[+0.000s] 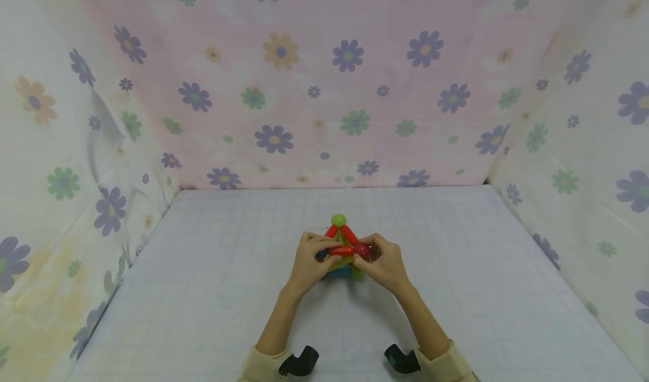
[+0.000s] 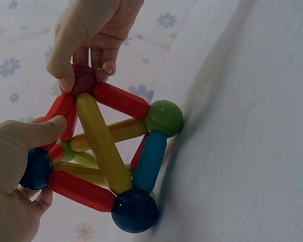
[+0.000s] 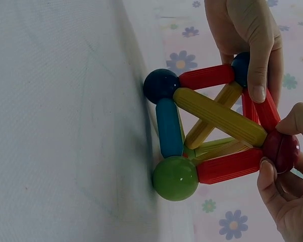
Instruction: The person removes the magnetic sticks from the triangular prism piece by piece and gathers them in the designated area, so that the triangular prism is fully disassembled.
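A frame of coloured rods and balls stands on the table between the hands. My left hand (image 1: 308,262) pinches the dark blue ball (image 2: 36,169) at the upper left corner, its thumb along a red rod (image 1: 341,251). The dark red ball (image 3: 281,151) at the upper right corner is gripped by my right hand (image 1: 386,261). A long yellow rod (image 2: 105,143) runs diagonally from the red ball to a lower blue ball (image 2: 135,210). A blue rod (image 3: 169,127) joins that ball to a green ball (image 3: 175,178). Another green ball (image 1: 338,220) tops the far side.
The white table (image 1: 203,292) is covered with a faint grid cloth. Flowered cloth walls (image 1: 314,72) rise behind and at both sides. Black curved pieces (image 1: 302,361) sit by the two sleeves at the near edge.
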A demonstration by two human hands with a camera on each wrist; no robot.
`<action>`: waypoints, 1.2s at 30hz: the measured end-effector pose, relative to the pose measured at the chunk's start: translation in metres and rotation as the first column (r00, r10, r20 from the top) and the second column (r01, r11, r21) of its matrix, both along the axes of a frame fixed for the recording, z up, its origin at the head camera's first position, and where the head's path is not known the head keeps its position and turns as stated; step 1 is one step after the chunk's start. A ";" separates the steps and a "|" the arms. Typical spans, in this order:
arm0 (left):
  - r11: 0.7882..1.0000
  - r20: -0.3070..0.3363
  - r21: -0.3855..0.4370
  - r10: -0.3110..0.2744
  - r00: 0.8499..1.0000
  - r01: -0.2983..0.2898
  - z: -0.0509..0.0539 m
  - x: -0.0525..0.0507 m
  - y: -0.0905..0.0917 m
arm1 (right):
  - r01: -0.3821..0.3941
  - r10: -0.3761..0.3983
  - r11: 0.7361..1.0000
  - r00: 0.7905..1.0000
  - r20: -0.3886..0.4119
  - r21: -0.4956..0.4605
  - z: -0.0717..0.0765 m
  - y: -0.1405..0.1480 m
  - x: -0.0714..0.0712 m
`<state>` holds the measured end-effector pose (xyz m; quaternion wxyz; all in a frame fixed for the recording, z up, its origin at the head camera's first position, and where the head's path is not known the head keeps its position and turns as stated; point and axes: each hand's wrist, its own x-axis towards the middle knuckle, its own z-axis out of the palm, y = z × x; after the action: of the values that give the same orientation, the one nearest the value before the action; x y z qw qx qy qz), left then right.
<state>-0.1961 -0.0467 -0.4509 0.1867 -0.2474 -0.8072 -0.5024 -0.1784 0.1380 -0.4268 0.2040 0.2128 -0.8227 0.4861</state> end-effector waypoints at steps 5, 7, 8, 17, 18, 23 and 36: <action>1.000 -0.003 0.018 0.004 1.000 -0.004 0.001 0.001 0.001 | 0.002 -0.002 1.000 1.000 0.005 -0.013 -0.014 0.004 -0.009; 1.000 -0.002 0.023 0.005 1.000 -0.005 0.002 0.002 0.001 | -0.001 0.001 1.000 1.000 0.014 -0.019 -0.006 0.002 -0.004; 1.000 -0.001 0.025 0.005 1.000 -0.005 0.002 0.002 0.001 | -0.003 0.004 1.000 1.000 0.020 -0.022 -0.002 0.001 -0.001; 1.000 0.010 0.025 0.005 1.000 -0.006 0.001 0.002 0.000 | -0.032 0.033 0.999 0.998 0.055 -0.015 0.020 -0.003 0.010; 1.000 0.011 0.027 0.005 1.000 -0.005 0.001 0.002 0.000 | -0.037 0.039 0.999 0.997 0.060 -0.021 0.020 -0.003 0.010; 1.000 0.010 0.027 0.008 1.000 -0.009 0.000 0.002 0.000 | -0.055 0.058 0.997 0.996 0.072 -0.048 0.019 -0.001 0.009; 1.000 0.016 0.020 0.013 1.000 -0.013 -0.001 0.003 -0.002 | -0.138 0.161 0.976 0.978 0.131 -0.171 0.011 0.003 0.004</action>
<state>-0.1934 -0.0483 -0.4518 0.1859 -0.2363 -0.8053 -0.5110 -0.1742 0.1414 -0.4155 0.1234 0.2213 -0.7750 0.5789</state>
